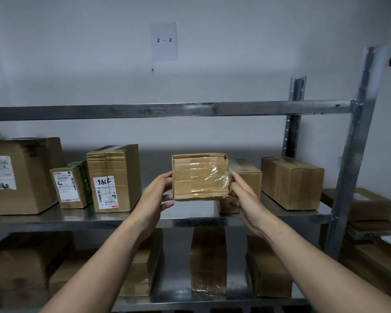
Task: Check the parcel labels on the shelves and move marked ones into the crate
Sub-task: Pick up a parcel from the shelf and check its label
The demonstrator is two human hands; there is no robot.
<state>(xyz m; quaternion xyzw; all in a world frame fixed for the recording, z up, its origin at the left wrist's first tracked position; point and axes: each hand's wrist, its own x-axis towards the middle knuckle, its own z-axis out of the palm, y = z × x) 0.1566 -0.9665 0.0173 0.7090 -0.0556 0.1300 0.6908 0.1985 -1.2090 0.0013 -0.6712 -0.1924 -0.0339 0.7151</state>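
1. Reached up from the bottom edge on two bare forearms, left hand (155, 195) and right hand (244, 197) raised before the middle shelf (77, 219).
2. Gripped a small parcel (200, 177) between both hands: left thumb and fingers curled round its left side, right fingers curled round its right side over crumpled clear tape.
3. Held that parcel level in the air, just in front of the middle shelf and above its front rim; showed only brown card and strips of tape on the facing side.
4. Stored on the middle shelf, to the left: a large box (20, 177) with a white label, a small box (70, 185) with a printed label, and close beside it a tall box (114, 177) whose label bore black handwriting.
5. Stored to the right: a low box (248, 175) partly hidden behind the right hand, then a plain box (291, 182) turned at an angle.
6. Kept more cardboard boxes (208, 260) on the dim lower shelf.
7. Bore "2 - 2" on a paper sheet (164, 40) stuck to the wall above.
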